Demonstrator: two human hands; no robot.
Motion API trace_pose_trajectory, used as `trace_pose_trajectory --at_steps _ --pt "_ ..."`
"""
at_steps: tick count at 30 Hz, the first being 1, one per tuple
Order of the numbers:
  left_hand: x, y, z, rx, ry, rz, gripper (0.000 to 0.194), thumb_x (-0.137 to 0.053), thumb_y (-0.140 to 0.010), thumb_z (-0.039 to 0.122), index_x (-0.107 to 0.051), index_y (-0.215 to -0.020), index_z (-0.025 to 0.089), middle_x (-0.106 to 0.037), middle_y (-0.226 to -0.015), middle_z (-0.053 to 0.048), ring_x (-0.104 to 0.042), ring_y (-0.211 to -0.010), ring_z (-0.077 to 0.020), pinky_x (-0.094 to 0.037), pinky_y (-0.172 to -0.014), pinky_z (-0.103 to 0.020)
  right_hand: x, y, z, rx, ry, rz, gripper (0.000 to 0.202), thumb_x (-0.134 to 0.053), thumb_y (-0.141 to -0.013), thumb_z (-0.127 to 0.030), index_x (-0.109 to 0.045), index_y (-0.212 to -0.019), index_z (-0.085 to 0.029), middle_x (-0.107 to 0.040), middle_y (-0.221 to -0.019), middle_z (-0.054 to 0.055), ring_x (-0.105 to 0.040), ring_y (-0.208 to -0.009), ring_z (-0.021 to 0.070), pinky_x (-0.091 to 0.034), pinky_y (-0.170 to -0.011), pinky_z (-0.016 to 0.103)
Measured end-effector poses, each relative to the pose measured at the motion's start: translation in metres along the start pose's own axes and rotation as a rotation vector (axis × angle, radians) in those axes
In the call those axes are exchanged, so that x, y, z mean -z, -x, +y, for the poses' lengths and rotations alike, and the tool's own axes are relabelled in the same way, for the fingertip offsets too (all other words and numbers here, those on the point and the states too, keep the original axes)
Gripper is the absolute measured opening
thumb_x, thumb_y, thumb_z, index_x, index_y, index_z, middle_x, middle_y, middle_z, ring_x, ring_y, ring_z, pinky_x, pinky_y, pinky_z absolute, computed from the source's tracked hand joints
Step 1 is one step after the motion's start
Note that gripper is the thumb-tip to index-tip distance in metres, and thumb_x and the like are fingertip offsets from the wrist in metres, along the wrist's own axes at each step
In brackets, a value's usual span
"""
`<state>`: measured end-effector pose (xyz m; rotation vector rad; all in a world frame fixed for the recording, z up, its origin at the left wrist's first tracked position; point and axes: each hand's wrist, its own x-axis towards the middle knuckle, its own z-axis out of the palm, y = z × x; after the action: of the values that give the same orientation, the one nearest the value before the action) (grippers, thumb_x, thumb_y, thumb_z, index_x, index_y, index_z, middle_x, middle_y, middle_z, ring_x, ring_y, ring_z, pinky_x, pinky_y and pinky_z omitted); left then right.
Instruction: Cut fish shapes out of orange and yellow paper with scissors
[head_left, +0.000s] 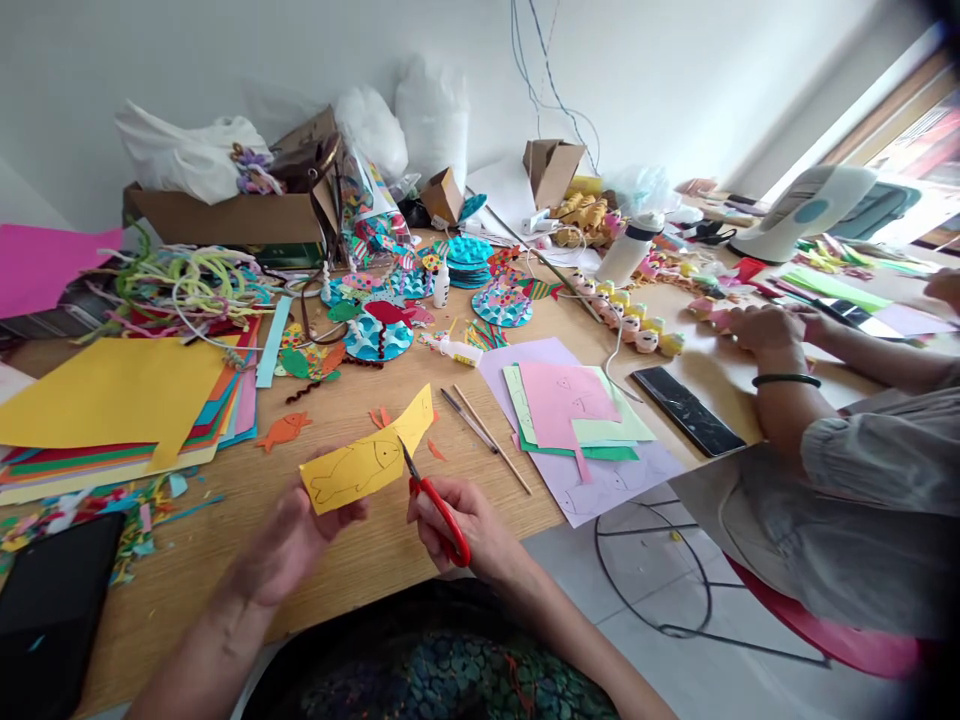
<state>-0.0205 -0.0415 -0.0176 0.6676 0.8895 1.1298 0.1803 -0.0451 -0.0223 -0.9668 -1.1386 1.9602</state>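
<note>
Holding yellow paper [367,465] by one end, half-curled left hand [289,540] likely leaves fish outline [352,471] clear for red scissors [439,504]; right hand [478,518] closed round them, near front edge of worktop [232,510].

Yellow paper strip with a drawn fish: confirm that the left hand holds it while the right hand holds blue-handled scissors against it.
Not quite: the head view shows red-handled scissors, not blue-handled ones. The left hand does hold the yellow paper strip, and the right hand holds the scissors against it.
</note>
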Motion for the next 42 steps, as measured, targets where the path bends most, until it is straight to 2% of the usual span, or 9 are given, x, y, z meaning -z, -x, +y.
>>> trace_pose_trajectory --at_steps 3,5,10,13,23,27,33,38,42 --pt "-0.015 0.011 -0.022 -0.073 0.010 0.034 0.048 -0.080 -0.056 0.050 -0.071 -0.094 0.021 -0.071 -0.087 -0.008 -0.063 -0.081 -0.0234 -0.053 -0.070 -0.033 -0.006 -0.006 0.005 0.027 -0.011 0.004 0.046 -0.058 -0.075 -0.061 -0.051 -0.068 -0.016 -0.046 -0.040 -0.008 -0.035 -0.031 0.0042 -0.024 -0.033 0.018" --pt "-0.027 0.011 -0.030 -0.139 -0.023 0.097 0.042 -0.081 -0.056 0.045 -0.072 -0.087 0.018 -0.070 -0.081 -0.006 -0.061 -0.077 -0.0214 -0.051 -0.069 -0.031 -0.011 -0.009 0.007 0.034 -0.002 -0.002 0.045 -0.058 -0.076 -0.060 -0.050 -0.068 -0.016 -0.046 -0.041 -0.008 -0.036 -0.032 0.0040 -0.026 -0.034 0.017" --pt "-0.048 -0.004 -0.027 -0.259 0.089 0.422 0.026 -0.083 -0.051 0.033 -0.067 -0.068 0.021 -0.066 -0.069 0.004 -0.057 -0.061 -0.0134 -0.049 -0.061 -0.026 -0.020 -0.010 0.009 0.006 0.035 -0.010 0.037 -0.056 -0.080 -0.051 -0.051 -0.069 -0.016 -0.046 -0.043 -0.008 -0.037 -0.033 0.0041 -0.028 -0.034 0.016" --pt "-0.052 -0.011 -0.020 -0.273 0.110 0.505 0.026 -0.081 -0.052 0.028 -0.065 -0.072 0.021 -0.065 -0.071 0.005 -0.057 -0.063 -0.0126 -0.048 -0.059 -0.025 -0.021 -0.009 0.008 -0.012 0.087 -0.003 0.030 -0.056 -0.080 -0.043 -0.051 -0.068 -0.016 -0.045 -0.044 -0.008 -0.038 -0.034 0.0043 -0.029 -0.035 0.016" --pt "-0.047 -0.008 -0.016 -0.162 -0.029 0.491 0.024 -0.077 -0.051 0.029 -0.065 -0.068 0.017 -0.066 -0.065 0.003 -0.059 -0.064 -0.0155 -0.049 -0.064 -0.029 -0.017 -0.008 0.010 0.034 0.203 -0.021 0.025 -0.049 -0.086 -0.036 -0.049 -0.070 -0.017 -0.046 -0.049 -0.007 -0.042 -0.040 0.0052 -0.034 -0.039 0.016" --pt "-0.044 -0.006 -0.018 -0.178 -0.010 0.490 0.025 -0.079 -0.052 0.026 -0.066 -0.072 0.019 -0.067 -0.071 0.004 -0.060 -0.072 -0.0165 -0.049 -0.070 -0.029 -0.017 -0.007 0.013 0.023 0.193 -0.017 0.024 -0.048 -0.087 -0.035 -0.048 -0.070 -0.018 -0.046 -0.049 -0.007 -0.042 -0.039 0.0060 -0.034 -0.039 0.016" --pt "-0.037 -0.006 -0.021 -0.161 0.024 0.483 0.029 -0.080 -0.052 0.024 -0.065 -0.077 0.021 -0.068 -0.080 0.002 -0.060 -0.083 -0.0182 -0.049 -0.073 -0.029 -0.018 -0.008 0.019 -0.004 0.203 -0.027 0.030 -0.050 -0.086 -0.041 -0.045 -0.067 -0.018 -0.043 -0.046 -0.007 -0.042 -0.037 0.0064 -0.032 -0.036 0.016" --pt "-0.031 -0.002 -0.023 -0.066 0.031 0.496 0.030 -0.079 -0.052 0.024 -0.065 -0.078 0.020 -0.069 -0.081 0.002 -0.062 -0.079 -0.0176 -0.050 -0.070 -0.028 -0.021 -0.010 0.018 -0.035 0.216 -0.039 0.027 -0.048 -0.087 -0.040 -0.048 -0.072 -0.018 -0.047 -0.050 -0.006 -0.043 -0.040 0.0071 -0.034 -0.038 0.017" --pt "-0.025 0.002 -0.023 -0.050 0.059 0.530 0.030 -0.079 -0.050 0.019 -0.066 -0.077 0.021 -0.070 -0.080 0.002 -0.063 -0.078 -0.0173 -0.051 -0.069 -0.027 -0.023 -0.012 0.018 -0.027 0.224 -0.066 0.035 -0.048 -0.087 -0.047 -0.044 -0.068 -0.018 -0.045 -0.050 -0.006 -0.042 -0.041 0.0066 -0.034 -0.039 0.017"
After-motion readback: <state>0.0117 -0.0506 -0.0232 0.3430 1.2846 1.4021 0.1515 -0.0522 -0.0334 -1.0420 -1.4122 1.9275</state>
